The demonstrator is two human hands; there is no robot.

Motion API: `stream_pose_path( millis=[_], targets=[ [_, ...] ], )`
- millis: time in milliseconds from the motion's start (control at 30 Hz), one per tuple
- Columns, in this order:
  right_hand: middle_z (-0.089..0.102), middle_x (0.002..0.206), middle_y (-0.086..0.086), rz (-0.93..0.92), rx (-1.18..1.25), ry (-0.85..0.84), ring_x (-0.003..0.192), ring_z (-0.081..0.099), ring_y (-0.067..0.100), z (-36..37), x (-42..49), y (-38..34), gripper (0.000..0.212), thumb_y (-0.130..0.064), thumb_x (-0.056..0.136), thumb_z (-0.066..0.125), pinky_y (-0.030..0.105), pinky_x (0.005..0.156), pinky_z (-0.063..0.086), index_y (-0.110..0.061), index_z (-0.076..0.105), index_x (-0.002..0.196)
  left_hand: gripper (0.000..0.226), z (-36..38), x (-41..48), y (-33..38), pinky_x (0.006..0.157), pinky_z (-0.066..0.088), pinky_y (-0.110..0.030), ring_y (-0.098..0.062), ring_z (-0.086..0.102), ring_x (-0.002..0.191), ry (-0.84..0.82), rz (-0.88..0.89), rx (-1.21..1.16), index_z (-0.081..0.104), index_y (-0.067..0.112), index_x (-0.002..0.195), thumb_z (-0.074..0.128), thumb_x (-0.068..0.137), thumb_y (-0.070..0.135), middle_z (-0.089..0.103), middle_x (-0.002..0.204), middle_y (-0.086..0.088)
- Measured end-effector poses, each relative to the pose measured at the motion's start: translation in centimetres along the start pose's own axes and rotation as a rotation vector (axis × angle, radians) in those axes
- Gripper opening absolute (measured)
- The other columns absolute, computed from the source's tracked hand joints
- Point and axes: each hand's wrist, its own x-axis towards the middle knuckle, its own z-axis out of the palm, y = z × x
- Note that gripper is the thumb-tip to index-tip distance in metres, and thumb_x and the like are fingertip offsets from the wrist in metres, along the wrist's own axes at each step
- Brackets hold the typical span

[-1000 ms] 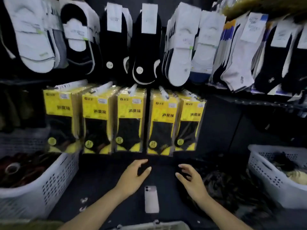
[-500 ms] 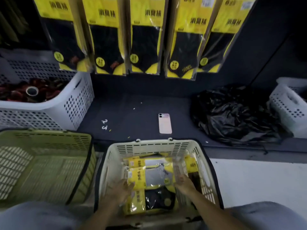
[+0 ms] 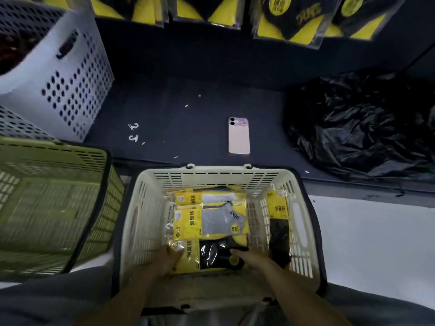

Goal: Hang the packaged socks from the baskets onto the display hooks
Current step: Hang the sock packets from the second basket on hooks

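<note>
Down in cream basket: left hand and right hand laid flat on nearest sock pack, grip unclear. Could have dragged up overlapping grey pack, or slipped on glossy film.

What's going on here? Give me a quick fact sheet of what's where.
Left hand: in the cream basket, on the yellow end of the nearest sock pack
Right hand: on the same pack's dark end
Grip: cannot tell whether the fingers have closed
Other packs: a grey-sock pack flat behind it; one pack upright against the right wall
Green basket: left, looks empty
Shelf: phone, black plastic bag, white crate
</note>
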Motion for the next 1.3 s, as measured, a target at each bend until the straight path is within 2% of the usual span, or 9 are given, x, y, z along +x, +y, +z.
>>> stream_pose_path(
  millis=[233, 467, 700, 867, 933, 1033, 1133, 1200, 1300],
  targets=[
    [0.048, 0.142, 0.016, -0.017, -0.124, 0.087, 0.128, 0.047, 0.031, 0.3, 0.2, -0.3, 0.065, -0.034, 0.088, 0.067, 0.034, 0.103, 0.042, -0.003, 0.043, 0.140, 0.024, 0.3, 1.1, -0.3, 0.094, 0.049, -0.045, -0.029, 0.061, 0.103, -0.008, -0.029, -0.028, 0.060, 0.008, 0.107, 0.051, 0.097, 0.028, 0.065, 0.108, -0.014],
    [0.042, 0.146, 0.014, 0.001, -0.017, 0.049, 0.129, 0.045, 0.031, -1.6, -3.6, -1.6, 0.082, -0.048, 0.079, 0.072, 0.031, 0.088, 0.044, -0.006, 0.040, 0.142, 0.021, -1.1, -0.7, 0.4, 0.097, 0.048, -0.049, -0.029, 0.060, 0.110, -0.003, -0.060, -0.144, 0.062, 0.018, 0.110, 0.062, 0.091, 0.025, 0.064, 0.122, -0.012],
    [0.031, 0.154, 0.007, -0.130, 0.339, -0.057, 0.142, 0.026, 0.027, -6.0, -11.2, -6.0, 0.101, -0.044, 0.062, 0.083, 0.049, 0.115, 0.027, -0.011, 0.035, 0.145, 0.067, -3.9, -5.3, 6.2, 0.102, 0.044, -0.042, -0.027, 0.054, 0.119, -0.016, 0.008, -0.157, 0.050, 0.012, 0.130, 0.075, 0.076, 0.041, 0.056, 0.132, -0.009],
    [0.057, 0.134, 0.002, -0.433, 0.484, 0.053, 0.127, 0.048, 0.020, -8.9, -18.5, -10.9, 0.086, -0.041, 0.059, 0.081, 0.043, 0.110, 0.034, -0.017, 0.049, 0.136, 0.034, -6.4, -11.2, 13.3, 0.074, 0.052, -0.027, -0.010, 0.067, 0.082, 0.263, 0.428, -0.350, 0.063, 0.011, 0.108, 0.072, 0.081, 0.028, 0.071, 0.103, -0.003],
    [0.061, 0.129, 0.002, -0.548, 0.590, 0.094, 0.124, 0.052, 0.022, -9.9, -21.0, -12.7, 0.074, -0.038, 0.061, 0.080, 0.043, 0.109, 0.036, -0.017, 0.057, 0.128, 0.046, -6.9, -13.2, 16.3, 0.089, 0.049, -0.036, -0.014, 0.064, 0.091, 0.404, 0.531, -0.569, 0.053, 0.007, 0.121, 0.072, 0.082, 0.023, 0.066, 0.108, -0.003],
    [0.050, 0.140, 0.004, -0.634, 0.756, 0.095, 0.132, 0.044, 0.025, -10.9, -23.9, -15.0, 0.079, -0.036, 0.069, 0.079, 0.048, 0.112, 0.034, -0.017, 0.047, 0.138, 0.082, -6.3, -15.6, 20.7, 0.098, 0.048, -0.040, -0.021, 0.061, 0.108, 0.169, 0.566, -0.691, 0.033, 0.010, 0.138, 0.070, 0.073, 0.045, 0.057, 0.120, -0.002],
    [0.051, 0.140, 0.004, -0.720, 0.868, 0.062, 0.129, 0.048, 0.021, -10.7, -26.1, -16.7, 0.081, -0.036, 0.071, 0.078, 0.040, 0.102, 0.043, -0.016, 0.042, 0.141, 0.071, -4.1, -18.1, 24.9, 0.082, 0.056, -0.028, -0.019, 0.065, 0.104, -0.138, 0.651, -0.808, 0.046, 0.012, 0.129, 0.068, 0.071, 0.047, 0.064, 0.118, -0.007],
    [0.061, 0.129, 0.005, -0.793, 0.903, 0.011, 0.116, 0.060, 0.020, -10.3, -27.2, -17.3, 0.072, -0.035, 0.071, 0.077, 0.034, 0.084, 0.052, -0.016, 0.050, 0.135, 0.059, -2.7, -19.1, 27.2, 0.084, 0.055, -0.030, -0.019, 0.066, 0.106, -0.126, 0.756, -0.872, 0.051, 0.015, 0.126, 0.068, 0.075, 0.040, 0.067, 0.118, -0.006],
    [0.066, 0.123, 0.005, -0.890, 0.838, 0.049, 0.111, 0.064, 0.022, -10.6, -28.4, -17.4, 0.075, -0.041, 0.065, 0.079, 0.043, 0.092, 0.052, -0.019, 0.053, 0.131, 0.039, -2.2, -20.6, 29.6, 0.082, 0.056, -0.031, -0.018, 0.066, 0.104, -0.007, 0.885, -0.908, 0.055, 0.017, 0.120, 0.066, 0.083, 0.027, 0.069, 0.116, -0.004]
  ],
)
